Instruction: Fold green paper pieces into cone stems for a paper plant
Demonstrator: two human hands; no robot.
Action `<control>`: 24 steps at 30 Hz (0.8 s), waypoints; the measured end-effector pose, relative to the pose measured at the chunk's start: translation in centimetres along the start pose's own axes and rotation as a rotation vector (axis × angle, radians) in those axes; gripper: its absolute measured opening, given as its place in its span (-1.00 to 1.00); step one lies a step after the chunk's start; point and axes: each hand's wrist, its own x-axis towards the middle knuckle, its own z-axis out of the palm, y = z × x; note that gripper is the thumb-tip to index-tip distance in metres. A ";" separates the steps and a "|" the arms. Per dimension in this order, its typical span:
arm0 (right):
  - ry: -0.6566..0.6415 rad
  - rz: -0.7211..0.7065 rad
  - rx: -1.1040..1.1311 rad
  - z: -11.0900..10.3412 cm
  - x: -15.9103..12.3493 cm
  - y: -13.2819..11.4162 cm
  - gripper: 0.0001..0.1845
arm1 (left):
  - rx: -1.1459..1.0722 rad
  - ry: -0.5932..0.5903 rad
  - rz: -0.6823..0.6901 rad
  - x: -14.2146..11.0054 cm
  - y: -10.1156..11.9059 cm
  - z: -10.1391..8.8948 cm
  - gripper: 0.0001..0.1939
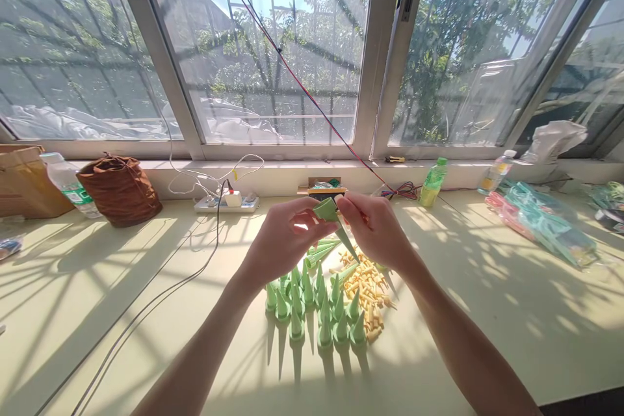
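My left hand [287,234] pinches a hollow green cone [326,209] near its wide end, which faces up and to the left. The cone's point slants down to the right. At the rim, my right hand [373,224] is closed with thumb and fingers together; what it holds, if anything, I cannot make out. Below the hands, several green cones [325,325] stand upright in loose rows on the table. Behind them lie a few long green cones [322,250] on their sides. A heap of small yellowish pieces [368,296] spreads to their right.
A small open box [319,190] stands by the sill. To the left are a power strip [227,203], a brown drawstring bag [119,190] and a bottle [73,185]. To the right are a green bottle [433,183] and plastic bags [546,218]. Cables [160,292] cross the table [234,364].
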 end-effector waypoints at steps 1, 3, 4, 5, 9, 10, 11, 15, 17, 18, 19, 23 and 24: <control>0.001 0.009 0.002 0.0 0.0 0.0 -0.52 | 0.062 0.051 0.053 0.0 -0.1 0.2 -0.79; 0.006 0.025 0.008 0.0 0.0 0.0 -0.51 | 0.181 0.148 0.183 -0.1 -0.3 0.5 -0.80; 0.010 0.033 0.009 0.0 0.0 0.0 -0.51 | 0.240 0.184 0.256 -0.1 -0.4 0.7 -0.82; 0.015 0.040 0.008 0.0 0.0 0.0 -0.51 | 0.298 0.210 0.331 -0.1 -0.5 0.8 -0.83; 0.041 0.057 0.010 0.0 0.1 0.0 -0.51 | 0.473 0.262 0.517 -0.2 -0.9 1.0 -0.83; 0.049 0.060 0.013 0.1 0.1 0.0 -0.51 | 0.480 0.268 0.502 -0.2 -1.0 1.0 -0.82; 0.058 0.064 0.017 0.1 0.2 0.1 -0.51 | 0.469 0.271 0.459 -0.2 -1.0 1.0 -0.81; 0.113 0.082 0.030 0.3 0.1 0.3 -0.52 | 0.306 0.219 0.151 0.1 -0.9 0.8 -0.73; 0.138 0.086 0.046 0.2 0.1 0.4 -0.52 | 0.163 0.124 0.012 0.3 -0.8 0.5 -0.72; 0.143 0.085 0.057 0.1 0.1 0.4 -0.53 | 0.076 0.067 -0.048 0.4 -0.7 0.3 -0.67; 0.140 0.078 0.070 0.0 0.0 0.3 -0.53 | -0.020 0.014 -0.102 0.4 -0.6 0.1 -0.58; 0.099 0.011 0.113 -0.2 -0.1 0.2 -0.56 | -0.294 -0.184 -0.293 0.3 -0.2 -0.4 -0.31; 0.087 -0.011 0.114 -0.2 -0.1 0.2 -0.57 | -0.333 -0.231 -0.320 0.2 -0.1 -0.4 -0.30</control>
